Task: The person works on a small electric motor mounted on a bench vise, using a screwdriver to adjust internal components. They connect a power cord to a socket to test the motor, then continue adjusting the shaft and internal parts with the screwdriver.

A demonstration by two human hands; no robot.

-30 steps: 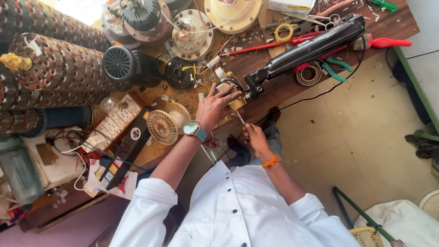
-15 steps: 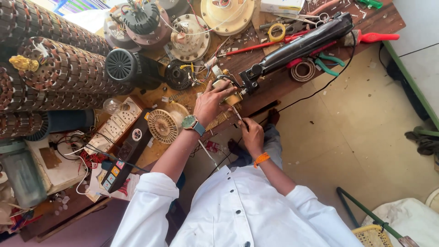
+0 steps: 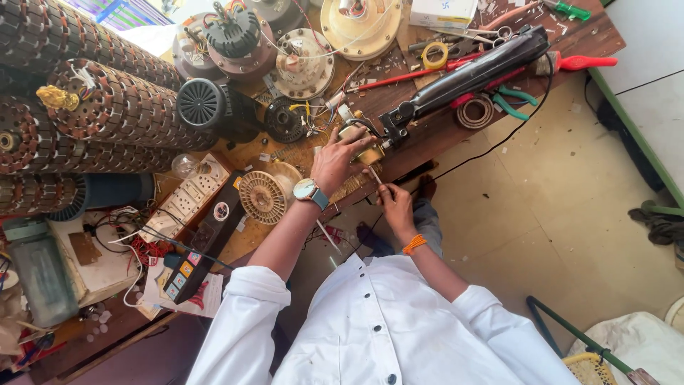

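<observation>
The left hand, a watch on its wrist, lies curled over a small brass-coloured part near the bench's front edge, fingers closed around its top. The right hand sits just off that front edge, fingers pinched shut on a thin tool whose tip meets the part; what kind of tool it is cannot be told.

Just behind the part lies a long black power tool, stretched toward the bench's right end, with a red-handled screwdriver beyond it and green-handled pliers and a wire coil at the front edge. A yellow tape roll sits further back. To the left of the hands a cream slotted disc lies by the front edge, and a black finned motor stands behind it. Tall stacks of brown laminations crowd the left end, close to the motor.

A white box rests at the back edge. A white switchboard lies left of the disc, and a black strip with coloured square labels runs beside it over a printed paper.
</observation>
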